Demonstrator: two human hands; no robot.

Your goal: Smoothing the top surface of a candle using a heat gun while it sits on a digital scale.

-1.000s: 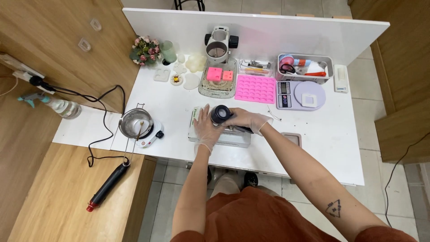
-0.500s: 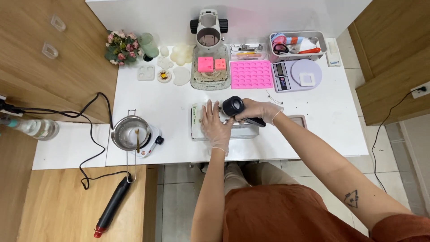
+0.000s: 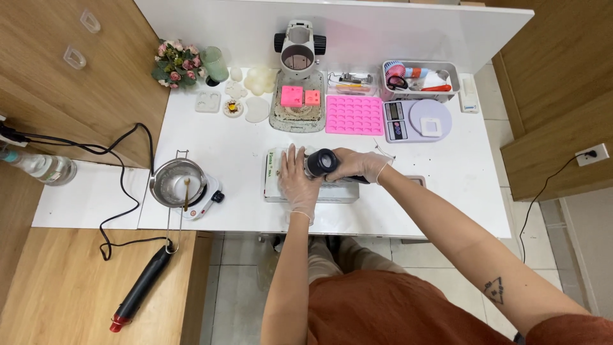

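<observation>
Holding a black cylinder [image 3: 322, 162] in my right hand [image 3: 357, 166], fingers wrapped closed around its body, open round end facing up at me. It sits just above the white box [image 3: 281, 185], which is my landmark for everything else. My left hand [image 3: 298, 182] lies flat and spread open on top of the box, palm down, gripping nothing, fingertips right next to the cylinder. Both hands are in thin clear gloves.

The box lies near the front edge of the white surface [image 3: 460, 185]. Left of the box there's a small metal pot [image 3: 174, 182] on a little hot plate, with a stick resting in it. Behind the box stands a white microscope [image 3: 298, 48], with two pink blocks [image 3: 301, 97] on its base. Behind the box and to the right are a pink silicone mould [image 3: 354, 115], a digital scale [image 3: 418, 120] and a grey tray [image 3: 447, 67] of small tools. Far back-left of the box is a small bunch of flowers [image 3: 172, 65]. Down-left of the box, off the white surface, a black heat tool [image 3: 140, 291] lies on the wooden bench.
</observation>
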